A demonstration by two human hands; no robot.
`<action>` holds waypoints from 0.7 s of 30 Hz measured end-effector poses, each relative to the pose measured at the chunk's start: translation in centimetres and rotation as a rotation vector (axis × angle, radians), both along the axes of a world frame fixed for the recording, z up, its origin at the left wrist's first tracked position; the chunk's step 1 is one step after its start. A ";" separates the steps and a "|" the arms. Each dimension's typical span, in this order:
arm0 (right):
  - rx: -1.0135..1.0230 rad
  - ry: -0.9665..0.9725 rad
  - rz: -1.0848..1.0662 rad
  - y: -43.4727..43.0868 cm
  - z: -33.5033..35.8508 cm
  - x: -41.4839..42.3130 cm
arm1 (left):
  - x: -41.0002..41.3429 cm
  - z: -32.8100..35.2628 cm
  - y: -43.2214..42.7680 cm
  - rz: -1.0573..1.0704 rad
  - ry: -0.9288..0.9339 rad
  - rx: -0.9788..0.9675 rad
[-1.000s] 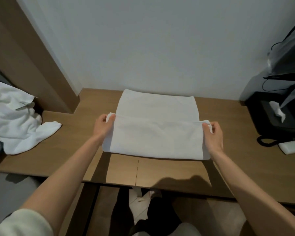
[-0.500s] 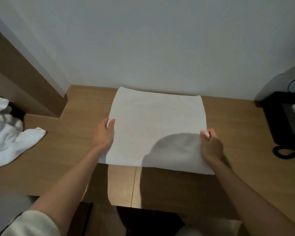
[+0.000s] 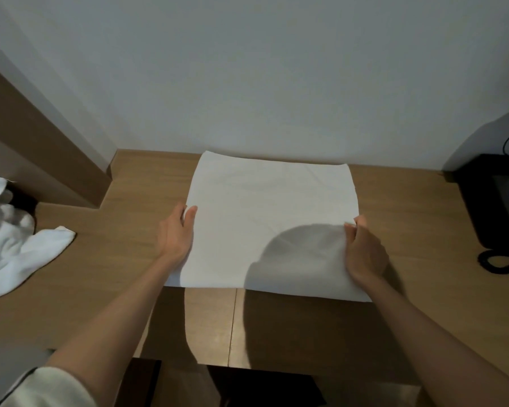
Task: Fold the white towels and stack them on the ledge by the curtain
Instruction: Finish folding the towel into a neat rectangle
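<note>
A white towel [image 3: 265, 207], folded into a near square, lies flat on the wooden desk [image 3: 130, 230] against the wall. My left hand [image 3: 175, 233] lies along the towel's left edge with its fingers fairly straight and the fingertips touching the cloth. My right hand [image 3: 363, 251] is at the right edge, its fingers curled and pinching the towel there. A shadow falls over the towel's near right part. A heap of unfolded white towels [image 3: 15, 242] lies at the far left of the desk.
A black telephone [image 3: 500, 212] with a coiled cord sits at the right edge of the desk. A brown wooden panel [image 3: 36, 148] rises at the left by the wall. The desk's front edge runs below my forearms, with a dark gap under it.
The folded-over near flap has been laid flat toward the wall, so the towel now forms one square. My view has moved closer and to the right; both hands stay at the side edges.
</note>
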State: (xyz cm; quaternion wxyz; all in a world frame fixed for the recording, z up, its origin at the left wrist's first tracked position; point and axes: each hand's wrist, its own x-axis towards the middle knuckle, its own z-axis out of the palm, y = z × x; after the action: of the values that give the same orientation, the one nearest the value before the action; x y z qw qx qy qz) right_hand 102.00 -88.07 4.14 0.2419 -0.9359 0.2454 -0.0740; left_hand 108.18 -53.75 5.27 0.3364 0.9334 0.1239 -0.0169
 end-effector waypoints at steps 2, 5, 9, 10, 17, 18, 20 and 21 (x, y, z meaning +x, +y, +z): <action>-0.018 0.022 -0.011 0.1 -0.3 0.1 | 0.2 0.1 -0.1 -0.001 0.008 0.020; 0.014 0.029 -0.043 0.2 -0.3 0.1 | 0.4 0.4 -0.3 0.022 0.032 0.031; 0.121 0.042 -0.088 -0.1 0.2 -0.6 | -0.6 0.5 -0.6 0.129 0.017 -0.097; 0.143 0.050 -0.102 -0.2 0.4 -1.0 | -0.9 0.4 -0.5 0.140 0.013 -0.152; 0.201 0.103 -0.240 0.1 0.4 -5.5 | -5.3 -0.2 2.0 0.115 0.097 -0.184; 0.211 0.123 -0.258 0.3 0.3 -6.0 | -6.0 -0.3 2.1 0.117 0.107 -0.176; 0.225 0.157 -0.283 0.5 0.3 -6.7 | -7.2 -0.3 1.9 0.148 0.110 -0.151; 0.221 0.166 -0.280 0.6 0.3 -7.0 | -7.6 -0.2 1.9 0.167 0.099 -0.126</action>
State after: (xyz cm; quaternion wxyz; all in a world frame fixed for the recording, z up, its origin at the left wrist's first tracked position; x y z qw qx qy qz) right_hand 95.00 -87.47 4.49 0.3096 -0.8631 0.3989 -0.0022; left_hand 100.62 -51.89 5.05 0.3882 0.8948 0.2165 -0.0428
